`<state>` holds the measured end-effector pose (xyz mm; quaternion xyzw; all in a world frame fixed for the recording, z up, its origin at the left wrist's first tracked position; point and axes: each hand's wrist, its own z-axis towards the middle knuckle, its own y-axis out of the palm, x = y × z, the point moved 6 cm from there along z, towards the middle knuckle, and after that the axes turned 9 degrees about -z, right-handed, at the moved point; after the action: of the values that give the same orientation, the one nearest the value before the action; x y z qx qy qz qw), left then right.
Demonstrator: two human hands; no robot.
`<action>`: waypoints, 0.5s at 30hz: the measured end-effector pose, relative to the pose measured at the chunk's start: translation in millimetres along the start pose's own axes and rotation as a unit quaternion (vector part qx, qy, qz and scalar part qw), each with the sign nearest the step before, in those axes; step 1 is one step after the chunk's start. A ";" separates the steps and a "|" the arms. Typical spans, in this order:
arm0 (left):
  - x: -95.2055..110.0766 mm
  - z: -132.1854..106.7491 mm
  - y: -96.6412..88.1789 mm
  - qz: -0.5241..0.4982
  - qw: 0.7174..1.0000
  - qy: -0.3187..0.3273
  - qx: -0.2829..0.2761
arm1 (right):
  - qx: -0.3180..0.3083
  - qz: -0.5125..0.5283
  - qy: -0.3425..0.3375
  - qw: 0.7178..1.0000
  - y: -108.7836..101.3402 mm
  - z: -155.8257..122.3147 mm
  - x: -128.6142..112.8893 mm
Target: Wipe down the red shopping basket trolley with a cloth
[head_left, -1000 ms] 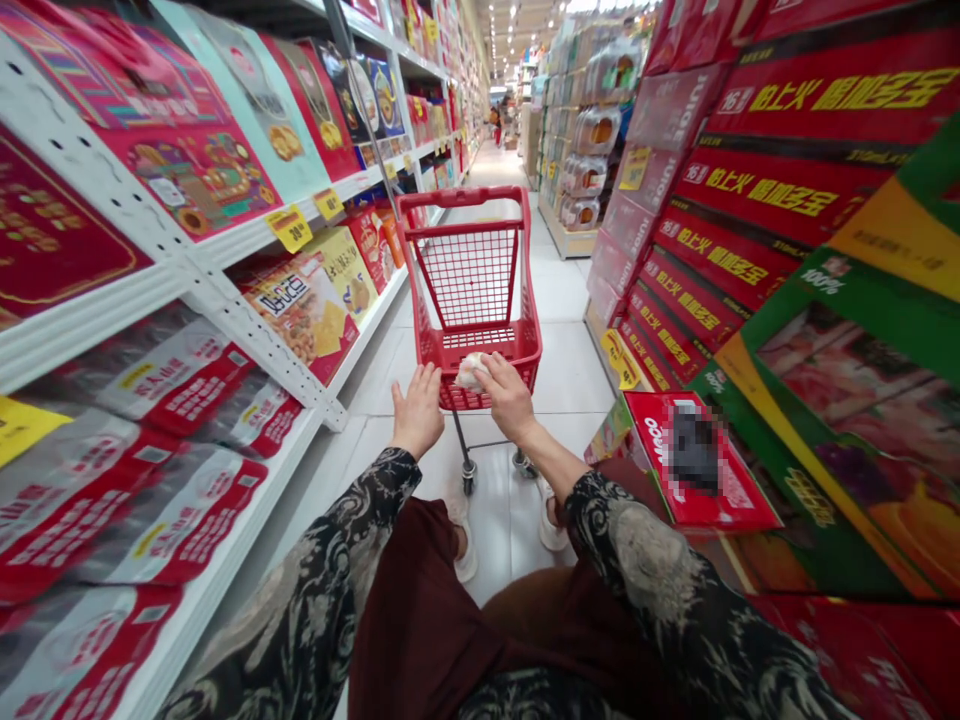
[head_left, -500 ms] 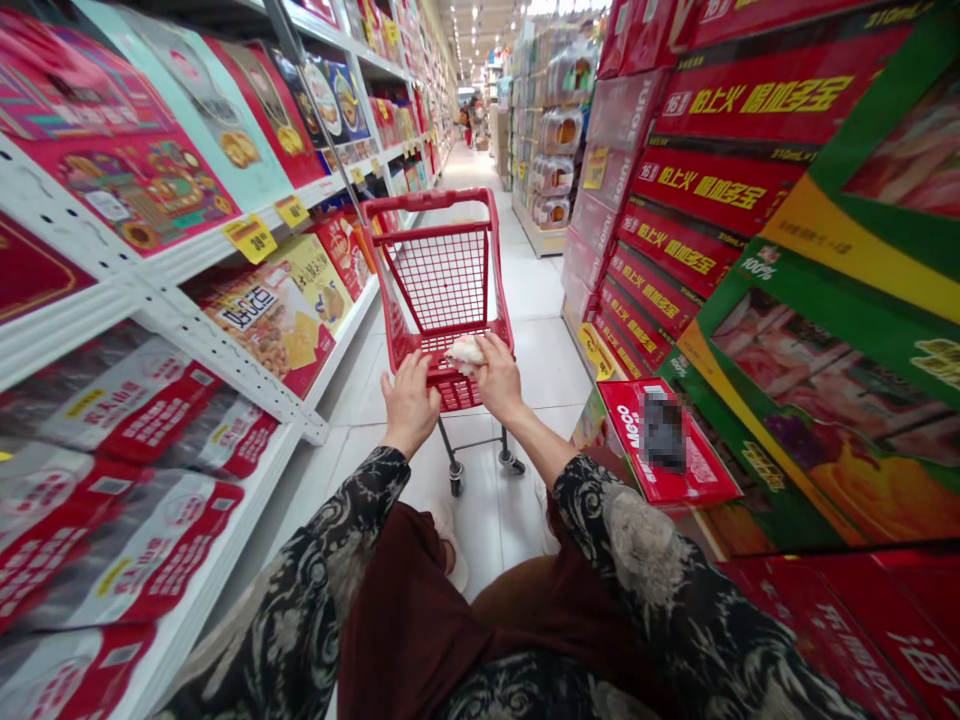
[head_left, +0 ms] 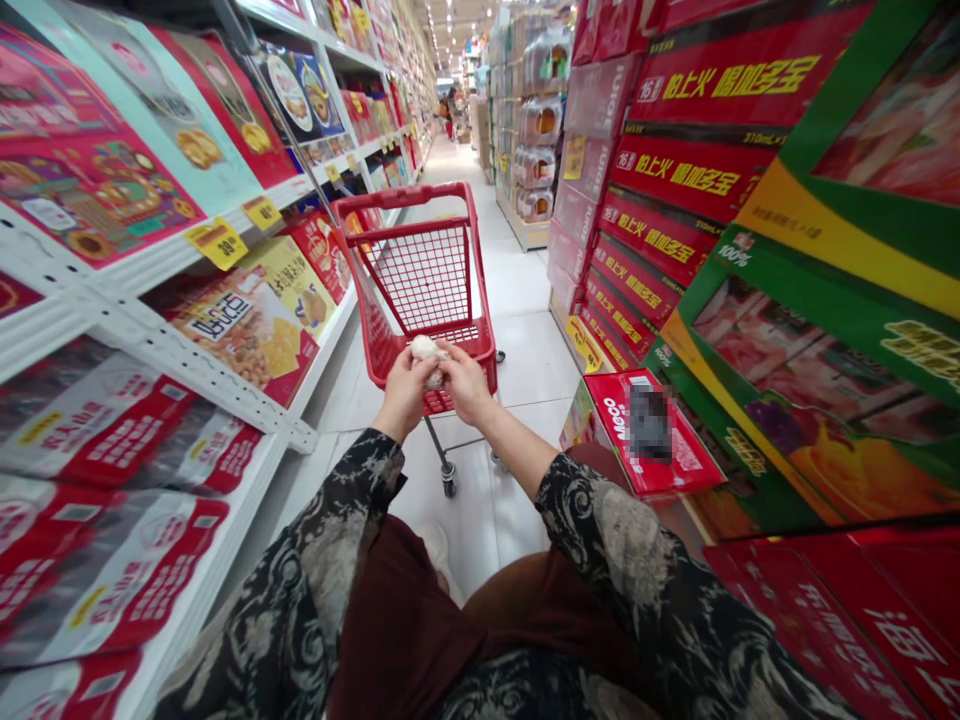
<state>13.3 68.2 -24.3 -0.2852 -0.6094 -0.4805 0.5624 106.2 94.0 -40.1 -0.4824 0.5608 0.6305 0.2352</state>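
A white tile floor [head_left: 517, 325] runs down a long shop aisle, with white shelves [head_left: 161, 335] on the left and stacked red cartons [head_left: 675, 175] on the right. Two yellow price tags [head_left: 217, 243] show clearly on the shelf edge. One red box [head_left: 645, 430], with a blurred patch on its lid, sits low on the right. One red shopping cart [head_left: 420, 280] stands ahead of the person, its wire basket holding nothing that can be made out from here.

Two patterned sleeves [head_left: 622, 560] reach forward over dark red clothing [head_left: 397, 630]. The left hand [head_left: 403, 395] and right hand [head_left: 466, 385] meet just above the near edge of the cart. Between them is one small pale bundle [head_left: 426, 360], perhaps crumpled tissue or thin plastic, though the view is too soft to be sure.

The step in hand is working this bundle between the fingers of both hands, which are curled and pinching it from either side, not released. It hangs over the basket, so any next move calls for a firm pinch.
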 end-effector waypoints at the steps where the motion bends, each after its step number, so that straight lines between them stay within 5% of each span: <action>1: -0.4 -1.4 0.3 -0.004 1.000 -0.017 -0.010 | -0.013 0.001 0.005 1.000 0.9 -0.5 0.8; 10: 12.3 -6.1 4.6 0.148 0.987 0.057 0.017 | -0.120 -0.051 0.001 0.991 12.3 -17.4 -8.3; 13: 16.1 -2.8 -10.7 0.270 0.958 0.071 0.069 | -0.063 -0.228 -0.073 0.969 -1.4 -12.7 -24.2; 15: 23.6 -4.5 -16.7 0.367 0.917 0.127 0.092 | 0.026 -0.372 -0.172 0.912 -15.8 -10.3 -42.6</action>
<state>-4.5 53.3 -6.5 -0.3724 -0.4272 -0.2142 0.7956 141.1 98.9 -9.6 -0.5341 0.3079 0.5556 0.5579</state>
